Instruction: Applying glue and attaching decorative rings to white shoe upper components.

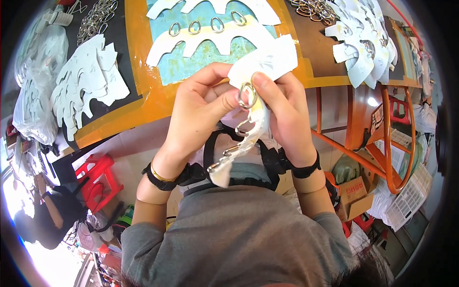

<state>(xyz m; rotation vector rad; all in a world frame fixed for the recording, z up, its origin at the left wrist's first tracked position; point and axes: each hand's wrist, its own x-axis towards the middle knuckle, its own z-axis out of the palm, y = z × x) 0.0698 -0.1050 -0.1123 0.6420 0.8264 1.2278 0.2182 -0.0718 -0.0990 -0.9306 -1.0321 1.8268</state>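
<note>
Two hands meet above the orange table edge (pixel 143 103). We see the left hand (pixel 196 103) and right hand (pixel 282 107) pinching a white scalloped strip (pixel 258 119), thumb and forefinger of each closed on a metal oval ring (pixel 247 95) at its upper end. The strip's long axis runs from upper right, near the table, down-left toward the grey-shirted chest, where its free tip (pixel 221 174) dangles. In our judgement, the three lower rings (pixel 241 128) could slide off the limp tabs, since nothing supports that hanging end.
</note>
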